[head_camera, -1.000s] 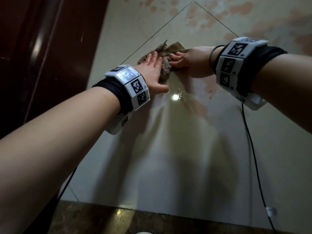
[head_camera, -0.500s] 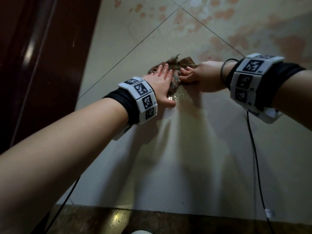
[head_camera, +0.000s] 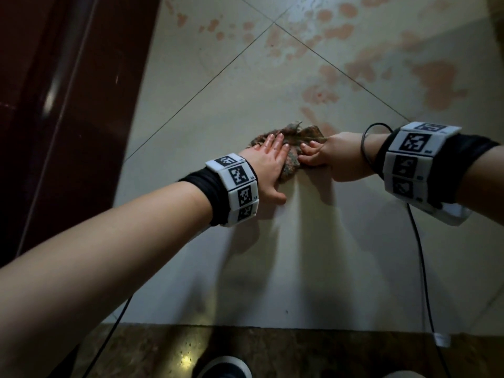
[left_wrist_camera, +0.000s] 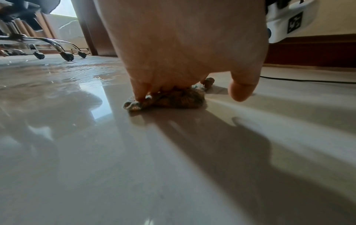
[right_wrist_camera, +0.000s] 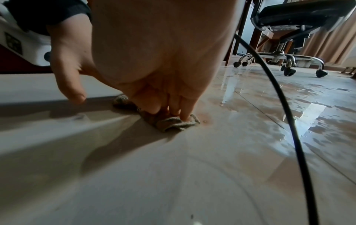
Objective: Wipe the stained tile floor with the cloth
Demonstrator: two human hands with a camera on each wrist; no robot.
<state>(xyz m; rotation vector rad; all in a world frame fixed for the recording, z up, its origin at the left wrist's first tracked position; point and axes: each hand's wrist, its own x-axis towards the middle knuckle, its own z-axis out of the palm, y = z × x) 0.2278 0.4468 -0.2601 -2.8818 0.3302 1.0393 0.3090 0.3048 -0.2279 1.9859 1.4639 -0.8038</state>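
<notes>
A crumpled brown-mottled cloth (head_camera: 291,161) lies on the pale tile floor (head_camera: 272,255). My left hand (head_camera: 270,156) presses flat on its left side with straight fingers, thumb off on the tile. My right hand (head_camera: 327,156) presses its fingertips (right_wrist_camera: 185,117) on the cloth's right side, thumb lifted clear. From the left wrist view the cloth (left_wrist_camera: 179,100) bunches under my left hand (left_wrist_camera: 183,45). Under my right hand (right_wrist_camera: 154,60) the cloth (right_wrist_camera: 173,123) folds at its edge. Reddish-brown stains (head_camera: 433,77) spread beyond the cloth, far and right.
A dark wooden panel (head_camera: 68,105) runs along the left. A dark stone strip (head_camera: 272,350) borders the tile nearest me, with a shoe (head_camera: 223,369) on it. A black cable (head_camera: 420,255) trails from my right wrist. An office chair (right_wrist_camera: 289,22) on casters (left_wrist_camera: 66,56) stands past the wet patch (right_wrist_camera: 289,106).
Both hands have dragged the cloth back toward me across the tile. More of the stained area now shows beyond it.
</notes>
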